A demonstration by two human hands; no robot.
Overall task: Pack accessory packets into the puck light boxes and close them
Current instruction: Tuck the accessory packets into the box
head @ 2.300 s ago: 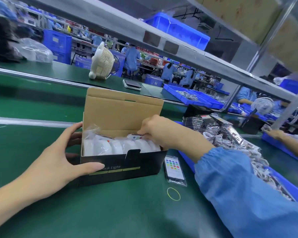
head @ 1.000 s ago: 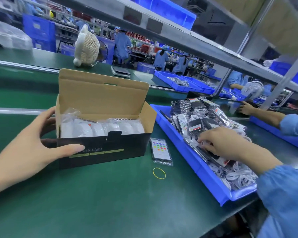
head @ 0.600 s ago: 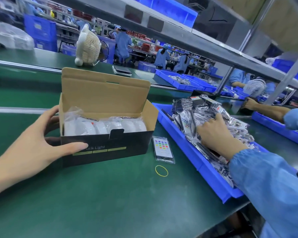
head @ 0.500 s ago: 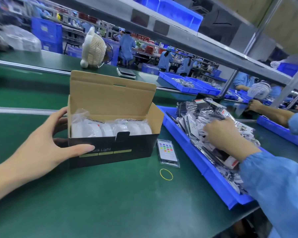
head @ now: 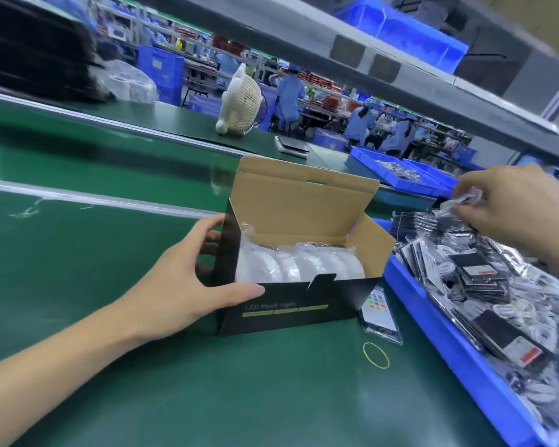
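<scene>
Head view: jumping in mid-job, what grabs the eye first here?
The open puck light box at centre, lid up, full of bagged white puck lights, with the left hand gripping its left end. To the right, the right hand pinches a clear accessory packet above the blue tray heaped with packets.

A black puck light box (head: pixel 291 309) stands open on the green table, lid upright, with bagged white lights (head: pixel 299 264) in a row inside, beside a blue tray of accessory packets (head: pixel 484 279).
</scene>
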